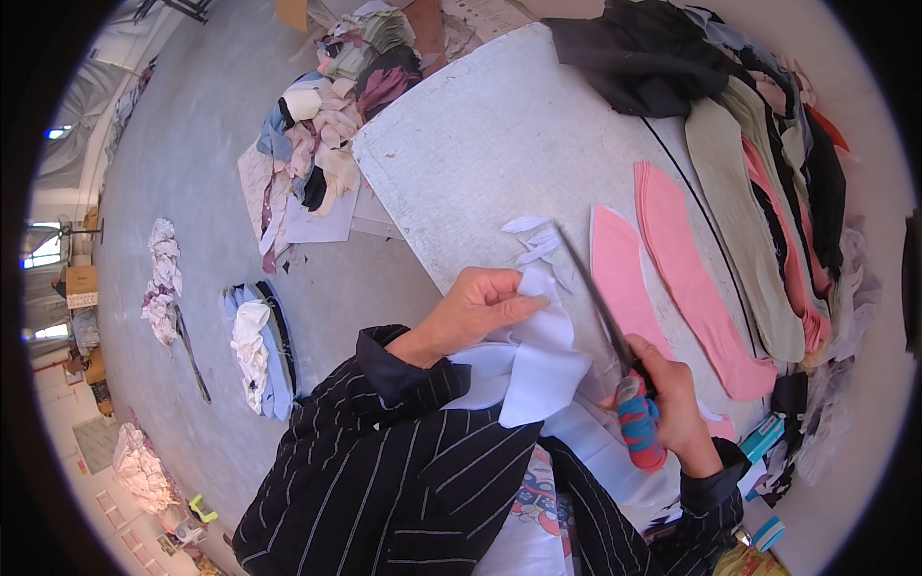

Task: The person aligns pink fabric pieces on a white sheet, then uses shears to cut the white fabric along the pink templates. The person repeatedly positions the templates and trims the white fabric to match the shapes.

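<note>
Between the thumb and fingers of my left hand (473, 309), a pale lavender-white fabric piece (545, 357) hangs at the table's near edge. My right hand (678, 405) is closed around scissors (638, 430) whose handle is wrapped in red and blue. Their long dark blades point away from me, right of the fabric and apart from it. Small white fabric scraps (534, 242) lie by the blade tips. More pale fabric (600, 446) rests on my lap below the hands. A pink fabric piece (622, 269) lies on the table right of the blades.
The pale table (461, 144) also carries stacked pink pieces (693, 278), grey-green strips (740, 211) and black fabric (643, 58). A turquoise box (763, 439) sits near my right wrist. On the floor are a mixed scrap heap (327, 125) and a folded fabric stack (264, 350).
</note>
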A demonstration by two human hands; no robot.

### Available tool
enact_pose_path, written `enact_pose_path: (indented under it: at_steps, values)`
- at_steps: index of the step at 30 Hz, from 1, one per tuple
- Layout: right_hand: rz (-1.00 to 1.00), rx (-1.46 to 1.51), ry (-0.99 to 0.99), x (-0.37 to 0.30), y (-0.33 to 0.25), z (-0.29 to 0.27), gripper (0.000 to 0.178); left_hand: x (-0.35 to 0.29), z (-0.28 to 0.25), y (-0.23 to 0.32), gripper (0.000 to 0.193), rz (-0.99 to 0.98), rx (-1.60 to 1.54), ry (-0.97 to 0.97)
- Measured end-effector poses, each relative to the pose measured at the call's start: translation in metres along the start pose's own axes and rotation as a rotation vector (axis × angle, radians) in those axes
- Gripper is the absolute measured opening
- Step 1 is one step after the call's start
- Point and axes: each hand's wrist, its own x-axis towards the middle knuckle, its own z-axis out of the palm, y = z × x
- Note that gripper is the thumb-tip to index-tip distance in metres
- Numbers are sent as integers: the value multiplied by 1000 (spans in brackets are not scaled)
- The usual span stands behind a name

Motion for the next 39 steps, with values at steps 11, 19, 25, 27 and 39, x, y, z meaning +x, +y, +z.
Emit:
enact_pose_path:
  at_steps: [11,19,25,27,39]
  values:
    - [-97,-449,-291,-30,3,9,57,-42,-33,-5,9,259,98,-329]
    - [-224,-543,-333,-37,-1,15,69,-39,-29,4,24,-23,793,523]
    - [-255,-559,-370,-37,-1,17,66,-28,-24,4,42,285,1458,275]
    - [-268,-561,-361,-37,0,19,67,-26,-27,3,40,354,1470,115]
    - [-296,-634,-277,-38,-1,13,57,15,-23,7,52,-44,483,161]
